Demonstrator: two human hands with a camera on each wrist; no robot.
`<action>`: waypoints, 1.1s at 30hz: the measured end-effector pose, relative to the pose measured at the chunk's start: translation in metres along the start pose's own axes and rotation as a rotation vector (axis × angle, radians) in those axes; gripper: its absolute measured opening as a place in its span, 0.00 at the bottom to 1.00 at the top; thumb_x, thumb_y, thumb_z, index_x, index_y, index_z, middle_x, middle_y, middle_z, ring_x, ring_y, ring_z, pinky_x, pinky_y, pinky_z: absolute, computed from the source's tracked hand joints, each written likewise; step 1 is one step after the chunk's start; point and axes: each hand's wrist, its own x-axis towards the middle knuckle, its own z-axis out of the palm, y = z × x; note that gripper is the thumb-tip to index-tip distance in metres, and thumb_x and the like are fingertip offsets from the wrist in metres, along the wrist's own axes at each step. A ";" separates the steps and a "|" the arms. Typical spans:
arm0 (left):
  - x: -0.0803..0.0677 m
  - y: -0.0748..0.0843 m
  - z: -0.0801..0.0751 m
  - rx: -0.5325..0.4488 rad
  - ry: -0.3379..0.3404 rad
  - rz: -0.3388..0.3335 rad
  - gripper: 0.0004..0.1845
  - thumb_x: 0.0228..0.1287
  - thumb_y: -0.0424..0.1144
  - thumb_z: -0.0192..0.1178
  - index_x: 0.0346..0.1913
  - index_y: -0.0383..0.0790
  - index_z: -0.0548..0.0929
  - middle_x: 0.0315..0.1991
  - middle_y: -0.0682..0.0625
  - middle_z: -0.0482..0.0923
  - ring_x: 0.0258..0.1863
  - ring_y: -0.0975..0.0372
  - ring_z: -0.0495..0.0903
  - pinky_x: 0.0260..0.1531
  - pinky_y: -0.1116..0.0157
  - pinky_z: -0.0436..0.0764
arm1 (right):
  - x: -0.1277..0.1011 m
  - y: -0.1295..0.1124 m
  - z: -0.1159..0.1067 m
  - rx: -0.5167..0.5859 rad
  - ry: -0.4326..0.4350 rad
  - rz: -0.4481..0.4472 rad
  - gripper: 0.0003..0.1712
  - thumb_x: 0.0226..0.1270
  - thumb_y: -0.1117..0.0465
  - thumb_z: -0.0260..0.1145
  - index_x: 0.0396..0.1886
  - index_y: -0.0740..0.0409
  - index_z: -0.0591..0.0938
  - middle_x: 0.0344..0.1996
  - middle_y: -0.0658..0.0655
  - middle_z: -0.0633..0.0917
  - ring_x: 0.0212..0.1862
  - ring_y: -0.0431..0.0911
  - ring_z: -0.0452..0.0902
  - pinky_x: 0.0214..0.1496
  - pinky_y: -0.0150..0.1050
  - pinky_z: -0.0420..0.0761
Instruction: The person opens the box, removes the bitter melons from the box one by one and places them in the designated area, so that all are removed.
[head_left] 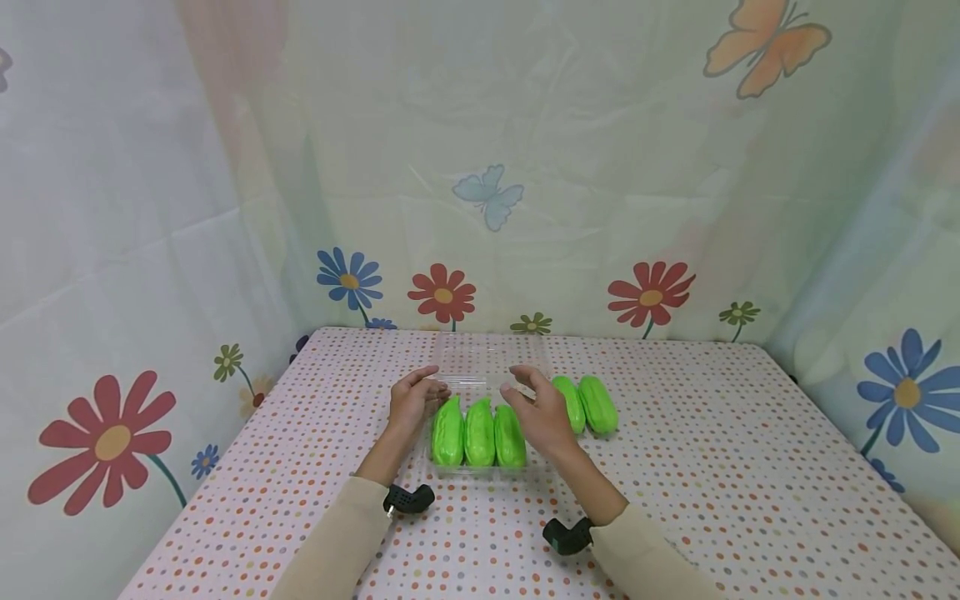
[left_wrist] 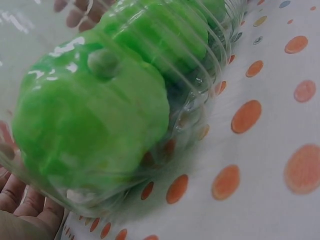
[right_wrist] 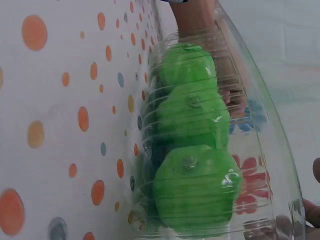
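Nearest are the two sleeved forearms, each with a black wrist camera strapped on, lying over the dotted desk (head_left: 675, 467). Just past them sits a clear plastic container (head_left: 480, 468) holding three green toy gourds (head_left: 479, 433) side by side, snug enough that the ribbed wall keeps them in a row (the wrist views show them pressed against the plastic). The left hand (head_left: 411, 402) reaches along the container's left side, fingers lightly bent toward the raised transparent lid (head_left: 468, 367); the right hand (head_left: 542, 410) mirrors it on the right, fingers loosely curved at the lid's far edge. Whether either one truly pinches the lid I cannot tell, since the plastic is nearly invisible there; the paired placement reads as steadying both lid corners at once. Just right of the container two more green gourds (head_left: 587, 404) lie loose on the desk. Farthest off hangs a flower-and-butterfly curtain (head_left: 487, 196)
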 end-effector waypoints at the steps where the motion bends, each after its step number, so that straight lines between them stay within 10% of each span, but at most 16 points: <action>1: 0.000 0.000 0.000 0.000 -0.002 0.003 0.23 0.66 0.26 0.54 0.64 0.27 0.76 0.36 0.40 0.85 0.34 0.57 0.87 0.42 0.61 0.88 | 0.000 0.000 0.002 0.005 -0.012 0.005 0.25 0.76 0.53 0.61 0.69 0.55 0.74 0.69 0.58 0.74 0.73 0.57 0.67 0.70 0.50 0.74; 33: -0.019 0.024 0.004 0.014 -0.045 -0.011 0.20 0.67 0.24 0.52 0.61 0.27 0.78 0.41 0.31 0.83 0.44 0.44 0.86 0.55 0.48 0.83 | -0.004 0.006 0.014 -0.291 -0.125 0.071 0.37 0.68 0.52 0.70 0.73 0.57 0.70 0.70 0.68 0.71 0.70 0.66 0.67 0.66 0.65 0.73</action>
